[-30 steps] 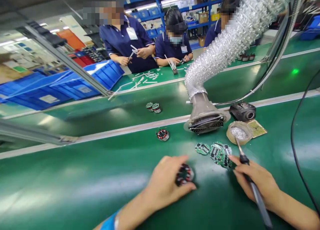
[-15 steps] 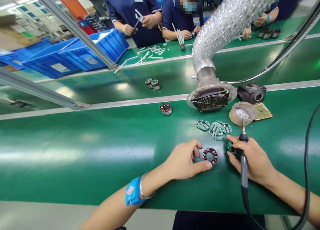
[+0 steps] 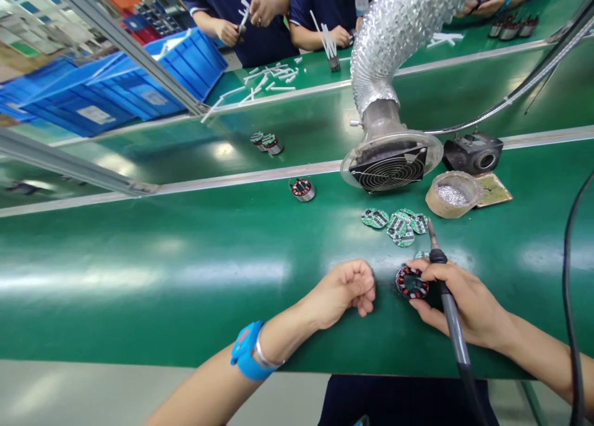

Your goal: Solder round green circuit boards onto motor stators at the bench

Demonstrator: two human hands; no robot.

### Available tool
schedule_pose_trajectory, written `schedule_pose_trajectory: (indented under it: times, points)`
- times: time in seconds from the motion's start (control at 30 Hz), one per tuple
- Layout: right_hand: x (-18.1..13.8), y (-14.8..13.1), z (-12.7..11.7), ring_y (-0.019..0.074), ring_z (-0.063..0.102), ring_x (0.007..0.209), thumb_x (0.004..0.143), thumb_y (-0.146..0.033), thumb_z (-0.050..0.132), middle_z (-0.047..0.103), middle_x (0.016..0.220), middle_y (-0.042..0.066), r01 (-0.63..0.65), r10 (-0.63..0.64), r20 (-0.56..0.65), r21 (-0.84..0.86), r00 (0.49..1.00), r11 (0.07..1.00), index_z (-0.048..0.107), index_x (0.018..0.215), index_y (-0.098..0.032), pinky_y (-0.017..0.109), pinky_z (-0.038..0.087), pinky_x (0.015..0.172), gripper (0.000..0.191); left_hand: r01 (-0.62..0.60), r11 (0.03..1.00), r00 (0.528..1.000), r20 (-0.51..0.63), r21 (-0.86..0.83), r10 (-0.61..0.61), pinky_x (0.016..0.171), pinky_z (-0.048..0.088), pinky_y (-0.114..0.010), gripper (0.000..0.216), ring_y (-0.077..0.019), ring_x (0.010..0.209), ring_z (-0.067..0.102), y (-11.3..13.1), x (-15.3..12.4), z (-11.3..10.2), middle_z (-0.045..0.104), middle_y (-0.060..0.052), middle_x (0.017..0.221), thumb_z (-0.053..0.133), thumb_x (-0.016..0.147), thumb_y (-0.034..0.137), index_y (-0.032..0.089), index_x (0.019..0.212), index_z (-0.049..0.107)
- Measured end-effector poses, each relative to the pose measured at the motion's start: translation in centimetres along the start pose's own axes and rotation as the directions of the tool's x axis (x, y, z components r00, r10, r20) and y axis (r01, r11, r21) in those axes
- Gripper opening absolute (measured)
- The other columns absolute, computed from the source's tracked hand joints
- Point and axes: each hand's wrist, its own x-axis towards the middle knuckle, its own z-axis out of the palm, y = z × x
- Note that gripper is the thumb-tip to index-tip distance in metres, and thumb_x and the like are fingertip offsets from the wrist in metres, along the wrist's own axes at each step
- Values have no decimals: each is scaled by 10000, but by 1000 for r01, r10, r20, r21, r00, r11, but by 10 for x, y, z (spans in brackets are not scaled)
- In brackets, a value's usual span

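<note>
My right hand (image 3: 468, 302) grips a soldering iron (image 3: 452, 315) with its tip pointing up and away. Its thumb and fingertips also touch a motor stator (image 3: 412, 282), a ring with copper-red windings. Just left of the stator, my left hand (image 3: 350, 290) is closed with the fingers curled and pinched. What it pinches, perhaps a thin wire from the stator, is too fine to make out. A green circuit board (image 3: 421, 255) lies partly hidden behind my right fingers. Beyond it rests a loose pile of round circuit boards (image 3: 400, 227).
A fume extractor (image 3: 390, 166) hangs above the bench (image 3: 185, 302). At right stand a tub of solder bits (image 3: 452, 194), a yellowish pad (image 3: 494, 190) and a black iron holder (image 3: 476, 154). Another stator (image 3: 302, 190) sits near the rail. Co-workers handle parts across the line.
The stator has moved right, from beside my left hand to my right fingertips. My left hand has closed from an open curve. The iron's tip has swung left, away from the solder tub.
</note>
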Motion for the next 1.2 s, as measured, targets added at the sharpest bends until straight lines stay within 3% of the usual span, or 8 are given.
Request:
schedule_pose_trajectory:
  times: [0.2, 0.33, 0.47, 0.63, 0.73, 0.87, 1.07, 1.2]
  points:
    - [-5, 6, -18, 242, 644, 1080, 835, -186, 642, 637, 1241, 159, 23, -24, 52, 26, 998, 999, 437, 1163, -181, 401, 536, 923, 386, 39, 979, 998, 47, 202, -50, 452, 467, -180, 513, -88, 489, 597, 8, -17, -21, 614, 16, 626, 759, 717, 564, 148, 839, 484]
    - [-4, 18, -25, 289, 645, 1009, 843, -163, 607, 625, 1262, 174, -8, 13, 26, -191, 1000, 982, 459, 1117, -191, 487, 538, 841, 313, -17, 980, 1000, 1, 196, 17, 536, 539, -237, 636, -125, 600, 657, 14, -3, -3, 659, -11, 791, 740, 689, 621, 165, 1030, 456]
    - [-5, 26, -24, 283, 651, 982, 878, -156, 575, 663, 1201, 141, 1, 24, 88, -267, 996, 964, 491, 1092, -208, 455, 568, 785, 236, 2, 987, 1000, -14, 159, 0, 485, 507, -214, 584, -111, 514, 607, 3, 8, 19, 579, 65, 615, 821, 649, 482, 174, 969, 443]
    - [-11, 10, -30, 234, 706, 951, 860, -226, 671, 694, 1156, 106, -240, 236, -171, -4, 957, 971, 494, 1084, -236, 370, 599, 816, 286, 74, 932, 990, 87, 356, -112, 490, 490, -243, 546, -129, 546, 595, 12, -10, 9, 614, 41, 691, 793, 681, 375, 183, 1069, 459]
    - [-7, -15, -29, 235, 719, 956, 896, -221, 638, 668, 1219, 112, -240, 333, -267, 327, 905, 914, 468, 1112, -251, 368, 625, 796, 276, -176, 665, 980, 65, 726, 188, 687, 518, -317, 543, -196, 814, 635, 37, -21, 8, 675, -65, 973, 785, 707, 355, 184, 1167, 552]
    - [11, -40, -19, 256, 702, 1015, 943, -251, 588, 708, 1145, 114, -155, 338, -342, 463, 877, 872, 470, 1072, -251, 333, 643, 727, 175, -511, 435, 781, 190, 741, 594, 813, 482, -317, 380, -215, 983, 585, 60, -14, 30, 649, -95, 1116, 705, 810, 345, 184, 1150, 653]
    - [15, -35, -17, 236, 730, 923, 937, -256, 592, 718, 1121, 116, -234, 339, -310, 329, 888, 915, 476, 1039, -239, 290, 623, 646, 156, -383, 786, 920, 118, 486, 375, 517, 351, -214, 219, -86, 535, 437, 54, 13, 45, 518, 22, 597, 628, 832, 334, 126, 763, 637]
    - [9, -29, -17, 259, 726, 919, 772, -262, 783, 704, 1157, 98, -124, 95, -390, -51, 916, 991, 481, 1067, -258, 390, 621, 755, 423, -311, 872, 940, -14, 378, 342, 510, 345, -200, 191, -69, 507, 428, 48, 15, 46, 490, 45, 577, 648, 787, 298, 137, 746, 555]
